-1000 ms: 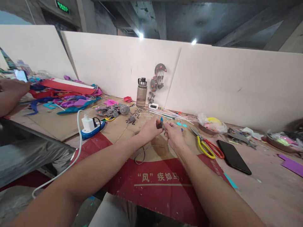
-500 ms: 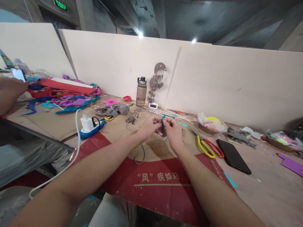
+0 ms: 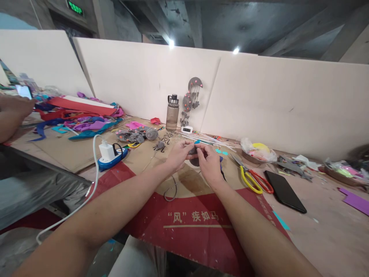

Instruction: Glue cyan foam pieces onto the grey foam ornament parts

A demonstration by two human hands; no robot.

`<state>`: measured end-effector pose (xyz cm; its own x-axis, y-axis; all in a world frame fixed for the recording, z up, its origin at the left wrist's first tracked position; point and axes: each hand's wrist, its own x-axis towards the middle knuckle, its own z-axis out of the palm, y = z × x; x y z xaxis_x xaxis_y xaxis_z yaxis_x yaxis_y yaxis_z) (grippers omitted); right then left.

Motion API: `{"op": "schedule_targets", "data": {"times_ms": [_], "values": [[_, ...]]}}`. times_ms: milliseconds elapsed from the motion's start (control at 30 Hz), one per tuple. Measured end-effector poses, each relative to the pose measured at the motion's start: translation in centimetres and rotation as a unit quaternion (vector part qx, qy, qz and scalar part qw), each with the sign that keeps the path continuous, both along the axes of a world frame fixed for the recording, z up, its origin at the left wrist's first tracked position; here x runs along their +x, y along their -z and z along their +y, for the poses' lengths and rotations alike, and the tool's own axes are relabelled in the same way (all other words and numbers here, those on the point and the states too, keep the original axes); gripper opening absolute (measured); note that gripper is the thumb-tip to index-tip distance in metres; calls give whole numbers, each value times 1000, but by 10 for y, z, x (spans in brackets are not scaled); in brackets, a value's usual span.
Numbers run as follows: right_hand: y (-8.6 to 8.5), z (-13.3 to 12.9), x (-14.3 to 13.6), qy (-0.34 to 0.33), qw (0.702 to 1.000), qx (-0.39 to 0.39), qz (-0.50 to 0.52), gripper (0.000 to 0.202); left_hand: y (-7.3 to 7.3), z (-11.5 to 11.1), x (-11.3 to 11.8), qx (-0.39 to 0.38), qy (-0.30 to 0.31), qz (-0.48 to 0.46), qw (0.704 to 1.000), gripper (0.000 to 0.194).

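Note:
Over the paper-covered middle of the table, my left hand (image 3: 181, 154) and my right hand (image 3: 209, 163) meet, fingertips pinched together. Between them is a small grey felt piece (image 3: 195, 161), mostly hidden by the fingers. A bit of blue felt (image 3: 197, 142) pokes up at the fingertips. Both hands are closed on the grey piece. A grey cord (image 3: 170, 200) lies curled on the paper below my left hand. Just past my right hand, a dark blue object (image 3: 221, 158) shows in part; its kind is hidden.
Yellow-and-red-handled scissors (image 3: 251, 179) and a black phone (image 3: 285, 191) lie to the right. A bottle (image 3: 172, 113) and a small clock (image 3: 186, 130) stand by the white partition. Grey yarn (image 3: 151, 133), a blue power strip (image 3: 112, 159) and another person's hand (image 3: 15, 107) are to the left.
My fingers have shifted on the grey felt piece, turning it so it sits lower and more covered. My right hand has moved slightly left, uncovering the dark blue object beside it.

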<state>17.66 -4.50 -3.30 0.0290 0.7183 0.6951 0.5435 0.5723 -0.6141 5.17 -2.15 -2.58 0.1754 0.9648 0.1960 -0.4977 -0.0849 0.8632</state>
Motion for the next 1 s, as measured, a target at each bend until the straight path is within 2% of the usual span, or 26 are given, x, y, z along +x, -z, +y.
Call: {"op": "schedule_targets", "data": {"times_ms": [200, 367, 800, 1000], "values": [[0, -2, 0, -19, 1000, 5, -21, 23, 2, 7, -4, 11, -31, 6, 999, 27], [1, -2, -2, -34, 999, -31, 24, 17, 2, 13, -11, 23, -55, -3, 998, 27], [-1, 1, 1, 24, 996, -61, 66, 24, 2, 9, -8, 45, -54, 12, 997, 28], [-7, 0, 2, 30, 989, -93, 114, 29, 4, 8, -6, 49, -16, 19, 998, 30]]}}
